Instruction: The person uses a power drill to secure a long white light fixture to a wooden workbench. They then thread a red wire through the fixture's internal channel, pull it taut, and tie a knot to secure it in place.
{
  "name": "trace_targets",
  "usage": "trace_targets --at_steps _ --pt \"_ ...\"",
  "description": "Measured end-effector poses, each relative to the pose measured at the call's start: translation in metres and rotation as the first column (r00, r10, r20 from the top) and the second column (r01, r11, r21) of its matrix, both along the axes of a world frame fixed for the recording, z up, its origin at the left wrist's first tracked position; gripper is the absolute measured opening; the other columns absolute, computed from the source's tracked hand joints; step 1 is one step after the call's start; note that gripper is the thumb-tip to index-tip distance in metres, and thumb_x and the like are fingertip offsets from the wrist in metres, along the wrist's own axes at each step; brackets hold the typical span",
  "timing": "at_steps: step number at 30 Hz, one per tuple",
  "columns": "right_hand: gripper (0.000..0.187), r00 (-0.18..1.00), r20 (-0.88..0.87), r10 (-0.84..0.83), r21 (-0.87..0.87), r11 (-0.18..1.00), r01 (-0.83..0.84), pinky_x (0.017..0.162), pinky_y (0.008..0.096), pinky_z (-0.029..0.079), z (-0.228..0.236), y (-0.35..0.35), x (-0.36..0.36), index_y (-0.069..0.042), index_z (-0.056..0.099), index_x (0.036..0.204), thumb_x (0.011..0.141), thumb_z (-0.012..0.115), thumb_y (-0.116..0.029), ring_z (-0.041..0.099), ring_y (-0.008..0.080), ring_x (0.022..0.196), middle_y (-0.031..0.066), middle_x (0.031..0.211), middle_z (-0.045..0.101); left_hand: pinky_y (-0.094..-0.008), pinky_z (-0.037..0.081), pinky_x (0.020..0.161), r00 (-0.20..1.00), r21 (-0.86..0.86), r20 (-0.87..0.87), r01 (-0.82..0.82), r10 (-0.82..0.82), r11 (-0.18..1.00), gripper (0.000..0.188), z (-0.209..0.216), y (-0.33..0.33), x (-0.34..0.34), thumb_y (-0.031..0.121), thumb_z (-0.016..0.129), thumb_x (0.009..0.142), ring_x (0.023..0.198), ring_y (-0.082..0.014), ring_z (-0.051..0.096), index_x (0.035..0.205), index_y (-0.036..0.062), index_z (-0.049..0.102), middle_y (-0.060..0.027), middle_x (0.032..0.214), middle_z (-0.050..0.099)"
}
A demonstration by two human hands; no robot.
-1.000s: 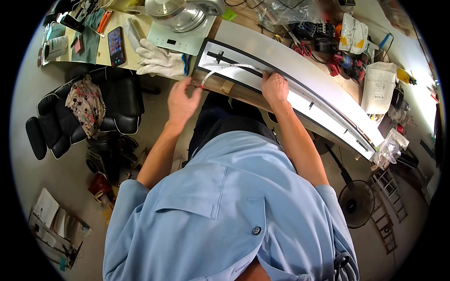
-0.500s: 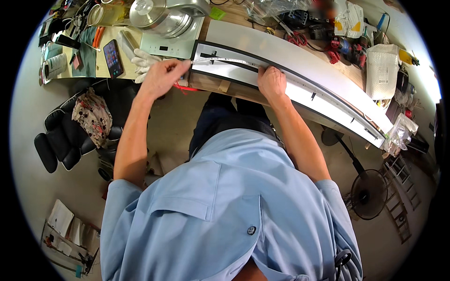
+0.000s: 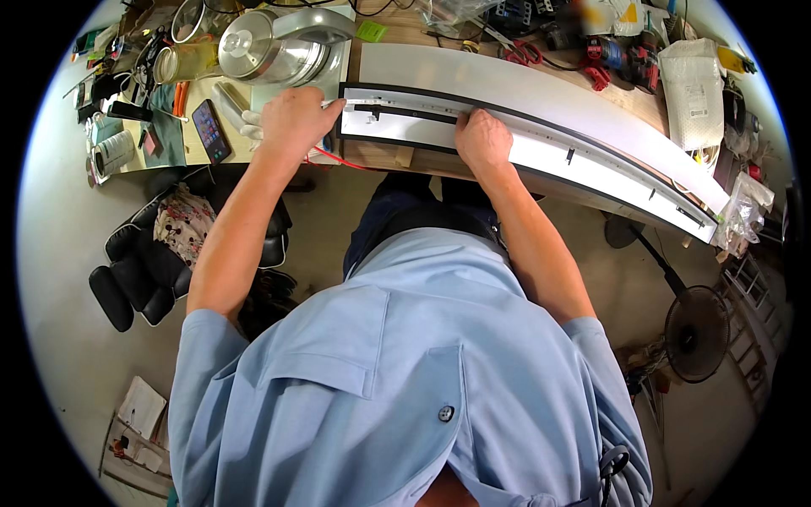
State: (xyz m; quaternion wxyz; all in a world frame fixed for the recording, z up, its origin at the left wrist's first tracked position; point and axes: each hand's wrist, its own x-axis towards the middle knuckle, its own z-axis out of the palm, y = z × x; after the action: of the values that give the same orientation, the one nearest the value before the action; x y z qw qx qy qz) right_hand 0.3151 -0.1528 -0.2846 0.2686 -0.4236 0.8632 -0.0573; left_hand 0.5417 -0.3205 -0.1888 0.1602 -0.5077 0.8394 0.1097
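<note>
A long black-framed light fixture (image 3: 608, 173) with a white inside lies along the workbench's front edge. Inside it, near the far side, a thin white LED strip (image 3: 405, 105) runs between my hands. My left hand (image 3: 296, 122) is closed at the fixture's left end, thumb and fingers pinching the strip's end. A red wire (image 3: 340, 159) trails below that hand. Partway along the fixture, my right hand (image 3: 485, 139) is closed with its fingertips on the strip, against the inside. Small black clips (image 3: 570, 155) sit further right in the fixture.
A long white panel (image 3: 524, 93) lies behind the fixture. On the left are a glass kettle (image 3: 270, 51), a phone (image 3: 211, 131) and a white glove (image 3: 252, 125). Red-handled scissors (image 3: 522, 52) and power tools (image 3: 621, 59) crowd the back right. A fan (image 3: 697, 334) stands below.
The strip's raised left part now lies straighter and lower along the fixture. My left hand has turned over its end, while my right hand stays at about the same spot.
</note>
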Motion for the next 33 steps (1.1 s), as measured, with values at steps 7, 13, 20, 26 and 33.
trace_targets --at_steps 7,13,20,26,33 --pt "0.029 0.991 0.056 0.12 -0.123 0.986 -0.113 0.075 0.0481 0.055 -0.002 -0.017 0.026 -0.003 0.066 0.082 0.092 0.057 -0.029 0.069 0.0384 0.077 0.0195 0.08 0.071 -0.049 0.053 0.072 0.997 -0.025 -0.027 0.066 -0.066 0.998 0.039 -0.001 0.006 -0.015 0.04 0.068 0.085 0.077 -0.0401 0.068 0.077 0.0014 0.071 -0.0203 0.077 0.07" --pt "0.034 0.961 0.156 0.23 -0.224 0.955 -0.192 0.069 0.0481 0.055 0.001 -0.05 0.058 -0.004 0.069 0.086 0.095 0.057 -0.034 0.069 0.0388 0.076 0.0189 0.076 0.07 -0.0502 0.052 0.073 0.997 -0.002 -0.042 0.066 -0.066 0.998 0.039 -0.006 0.007 -0.02 0.038 0.067 0.086 0.078 -0.0421 0.067 0.077 0.0007 0.07 -0.022 0.076 0.068" --pt "0.043 0.955 0.222 0.197 -0.036 0.98 -0.193 0.077 0.0435 0.055 0.01 -0.076 0.077 -0.005 0.073 0.087 0.098 0.051 -0.04 0.071 0.035 0.084 0.0176 0.085 0.073 -0.05 0.053 0.074 0.998 0.011 -0.027 0.062 -0.062 0.998 0.036 -0.017 0.009 -0.021 0.036 0.068 0.087 0.079 -0.0417 0.068 0.078 0.0008 0.071 -0.0224 0.078 0.069" --pt "0.043 0.963 0.225 0.149 -0.005 0.988 -0.151 0.082 0.0421 0.054 0.002 -0.079 0.081 -0.005 0.074 0.088 0.098 0.051 -0.041 0.071 0.0337 0.089 0.0172 0.089 0.073 -0.0487 0.054 0.074 0.999 0.042 -0.029 0.029 -0.028 0.999 0.035 -0.015 0.012 -0.021 0.034 0.067 0.088 0.081 -0.0404 0.069 0.083 -0.0006 0.071 -0.0221 0.083 0.07" --pt "0.044 0.968 0.251 0.023 0.102 0.993 -0.05 0.086 0.0423 0.054 0.007 -0.084 0.093 -0.005 0.074 0.093 0.099 0.049 -0.041 0.071 0.034 0.095 0.0185 0.096 0.073 -0.0478 0.054 0.082 0.992 0.12 0.001 -0.122 0.123 0.985 0.036 -0.024 0.016 -0.019 0.035 0.067 0.087 0.088 -0.0415 0.069 0.09 -0.0008 0.071 -0.0256 0.089 0.07"
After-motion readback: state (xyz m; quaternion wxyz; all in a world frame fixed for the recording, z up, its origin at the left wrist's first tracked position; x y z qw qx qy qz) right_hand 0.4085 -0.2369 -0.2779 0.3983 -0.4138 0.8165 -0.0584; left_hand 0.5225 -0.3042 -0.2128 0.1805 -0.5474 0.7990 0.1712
